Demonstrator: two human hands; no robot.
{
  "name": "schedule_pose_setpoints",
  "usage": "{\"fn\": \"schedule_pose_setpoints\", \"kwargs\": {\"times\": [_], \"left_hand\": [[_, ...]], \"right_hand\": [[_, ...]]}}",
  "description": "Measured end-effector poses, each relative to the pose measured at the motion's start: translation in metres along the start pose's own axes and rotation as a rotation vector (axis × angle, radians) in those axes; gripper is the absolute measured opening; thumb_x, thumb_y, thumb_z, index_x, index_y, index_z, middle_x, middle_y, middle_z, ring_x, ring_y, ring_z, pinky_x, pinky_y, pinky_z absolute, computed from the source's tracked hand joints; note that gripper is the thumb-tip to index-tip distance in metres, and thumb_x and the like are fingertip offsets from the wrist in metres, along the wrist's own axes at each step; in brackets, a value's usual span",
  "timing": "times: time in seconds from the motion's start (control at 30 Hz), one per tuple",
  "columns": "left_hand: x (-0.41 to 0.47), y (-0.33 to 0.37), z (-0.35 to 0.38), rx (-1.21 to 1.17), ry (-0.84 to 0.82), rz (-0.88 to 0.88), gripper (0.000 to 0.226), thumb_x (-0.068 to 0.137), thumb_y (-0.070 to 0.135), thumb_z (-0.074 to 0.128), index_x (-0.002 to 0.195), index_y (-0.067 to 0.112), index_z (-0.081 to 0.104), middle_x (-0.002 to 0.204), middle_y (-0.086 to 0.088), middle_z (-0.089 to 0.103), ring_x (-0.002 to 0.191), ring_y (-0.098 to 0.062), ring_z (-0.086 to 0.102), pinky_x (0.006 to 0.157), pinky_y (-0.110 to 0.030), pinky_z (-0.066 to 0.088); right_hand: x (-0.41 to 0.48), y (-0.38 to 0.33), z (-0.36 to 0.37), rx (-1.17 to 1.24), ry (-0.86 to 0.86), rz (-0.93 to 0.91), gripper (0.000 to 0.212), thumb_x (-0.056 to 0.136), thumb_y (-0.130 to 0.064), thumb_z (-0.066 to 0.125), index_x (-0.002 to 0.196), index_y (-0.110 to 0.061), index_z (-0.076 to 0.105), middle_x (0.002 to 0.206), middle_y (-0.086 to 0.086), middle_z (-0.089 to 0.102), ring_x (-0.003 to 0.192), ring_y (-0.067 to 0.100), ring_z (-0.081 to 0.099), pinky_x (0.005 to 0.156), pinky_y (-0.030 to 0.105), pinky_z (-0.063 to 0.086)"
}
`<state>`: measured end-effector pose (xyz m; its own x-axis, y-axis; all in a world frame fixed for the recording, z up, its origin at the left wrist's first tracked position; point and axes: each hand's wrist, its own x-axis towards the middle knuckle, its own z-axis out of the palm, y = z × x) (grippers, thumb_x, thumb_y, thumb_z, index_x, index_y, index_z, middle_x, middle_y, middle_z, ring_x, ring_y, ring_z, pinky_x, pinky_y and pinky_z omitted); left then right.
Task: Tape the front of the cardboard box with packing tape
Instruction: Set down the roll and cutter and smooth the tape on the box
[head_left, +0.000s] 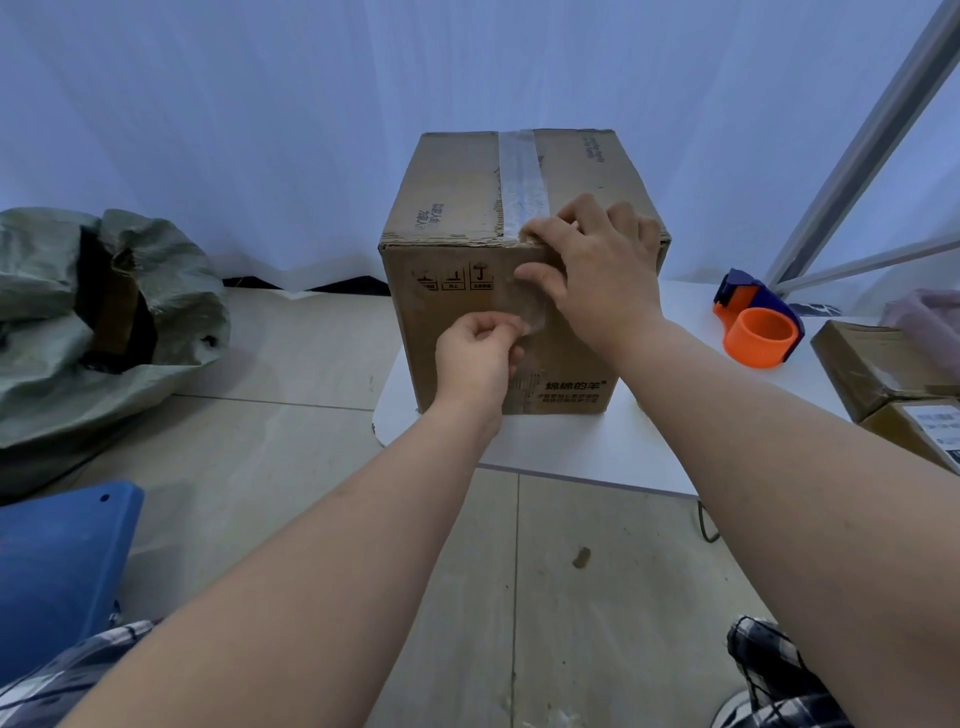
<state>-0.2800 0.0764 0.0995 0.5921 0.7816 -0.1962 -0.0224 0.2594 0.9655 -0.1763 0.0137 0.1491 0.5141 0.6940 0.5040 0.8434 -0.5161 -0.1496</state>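
Observation:
A brown cardboard box (452, 322) stands upright on a white table (597, 447). A strip of clear packing tape (519, 176) runs along its top seam toward the front edge and hangs down the front face. My right hand (597, 270) lies over the box's top front edge, fingers spread, thumb pressing on the front face. My left hand (478, 353) is on the front face below it, pinching the loose lower end of the tape (535, 319) between thumb and fingers.
An orange and blue tape dispenser (758, 327) sits on the table to the right of the box. Smaller cardboard boxes (883, 364) lie at the far right. A grey-green sack (104, 312) rests on the floor at left, a blue object (57, 566) below it.

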Motion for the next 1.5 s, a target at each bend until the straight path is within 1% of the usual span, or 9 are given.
{"fn": "schedule_pose_setpoints", "kwargs": {"times": [0.37, 0.57, 0.8, 0.9, 0.97, 1.03, 1.17, 1.33, 1.5], "left_hand": [[0.003, -0.014, 0.005, -0.038, 0.074, 0.087, 0.006, 0.091, 0.013, 0.061, 0.095, 0.010, 0.063, 0.082, -0.001, 0.073, 0.064, -0.005, 0.063, 0.063, -0.018, 0.051], [0.013, -0.013, 0.012, -0.004, 0.126, 0.112, 0.016, 0.091, 0.013, 0.061, 0.099, 0.000, 0.064, 0.079, -0.006, 0.072, 0.064, -0.008, 0.064, 0.057, -0.018, 0.051], [0.014, -0.006, -0.011, 0.228, -0.005, 0.090, 0.013, 0.091, 0.014, 0.061, 0.079, 0.010, 0.058, 0.071, -0.006, 0.069, 0.060, -0.013, 0.061, 0.062, -0.026, 0.053], [0.010, 0.011, -0.021, 0.561, 0.020, 0.428, 0.011, 0.088, 0.020, 0.062, 0.084, 0.013, 0.055, 0.074, 0.003, 0.061, 0.069, -0.013, 0.056, 0.066, -0.025, 0.047], [0.012, 0.029, -0.025, 0.891, 0.128, 0.786, 0.017, 0.087, 0.021, 0.061, 0.099, 0.010, 0.056, 0.093, -0.003, 0.056, 0.089, -0.021, 0.053, 0.079, -0.030, 0.041], [0.018, 0.048, -0.023, 1.150, 0.163, 0.996, 0.034, 0.088, 0.025, 0.057, 0.118, 0.009, 0.053, 0.119, -0.011, 0.051, 0.111, -0.029, 0.046, 0.092, -0.038, 0.034], [0.045, 0.053, -0.021, 1.439, -0.007, 1.050, 0.048, 0.093, 0.042, 0.046, 0.133, 0.015, 0.045, 0.139, -0.005, 0.045, 0.127, -0.028, 0.039, 0.106, -0.040, 0.022], [0.067, 0.029, -0.024, 1.429, 0.148, 1.289, 0.051, 0.086, 0.051, 0.045, 0.119, 0.012, 0.049, 0.120, -0.008, 0.060, 0.111, -0.024, 0.038, 0.093, -0.037, 0.024], [0.079, 0.016, -0.030, 1.458, 0.190, 1.452, 0.066, 0.083, 0.055, 0.053, 0.130, 0.010, 0.036, 0.129, -0.006, 0.042, 0.118, -0.025, 0.034, 0.103, -0.043, 0.021]], "right_hand": [[-0.001, 0.002, 0.003, -0.008, 0.045, -0.028, 0.043, 0.083, -0.054, 0.054, 0.119, -0.030, 0.056, 0.117, 0.004, 0.051, 0.111, 0.032, 0.040, 0.096, 0.043, 0.024], [-0.001, 0.003, 0.020, -0.151, 0.095, -0.093, 0.042, 0.085, -0.047, 0.053, 0.112, -0.015, 0.057, 0.114, 0.013, 0.055, 0.107, 0.036, 0.049, 0.089, 0.041, 0.017], [-0.008, 0.003, 0.036, -0.248, 0.160, -0.154, 0.051, 0.085, -0.045, 0.041, 0.120, -0.008, 0.046, 0.120, 0.012, 0.057, 0.113, 0.031, 0.052, 0.101, 0.045, 0.015], [-0.011, 0.002, 0.037, -0.280, 0.118, -0.151, 0.055, 0.084, -0.046, 0.045, 0.125, -0.009, 0.039, 0.126, 0.013, 0.053, 0.119, 0.031, 0.047, 0.103, 0.046, 0.013], [-0.011, 0.002, 0.034, -0.268, 0.077, -0.152, 0.058, 0.084, -0.046, 0.051, 0.128, -0.010, 0.038, 0.129, 0.013, 0.050, 0.123, 0.032, 0.044, 0.105, 0.045, 0.009], [-0.010, 0.005, 0.028, -0.216, 0.069, -0.166, 0.060, 0.082, -0.043, 0.059, 0.130, -0.013, 0.040, 0.132, 0.010, 0.048, 0.127, 0.030, 0.042, 0.106, 0.044, 0.004], [-0.008, 0.017, 0.015, -0.154, 0.107, -0.192, 0.050, 0.090, -0.038, 0.053, 0.133, -0.014, 0.044, 0.133, 0.007, 0.052, 0.126, 0.027, 0.045, 0.108, 0.044, 0.007], [-0.010, 0.020, 0.034, -0.226, 0.214, -0.093, 0.045, 0.090, -0.038, 0.043, 0.125, -0.010, 0.046, 0.124, 0.011, 0.056, 0.118, 0.029, 0.049, 0.101, 0.042, 0.015], [-0.012, 0.027, 0.043, -0.271, 0.296, -0.154, 0.052, 0.087, -0.045, 0.049, 0.126, -0.012, 0.041, 0.123, 0.013, 0.056, 0.118, 0.025, 0.034, 0.103, 0.045, 0.017]]}}
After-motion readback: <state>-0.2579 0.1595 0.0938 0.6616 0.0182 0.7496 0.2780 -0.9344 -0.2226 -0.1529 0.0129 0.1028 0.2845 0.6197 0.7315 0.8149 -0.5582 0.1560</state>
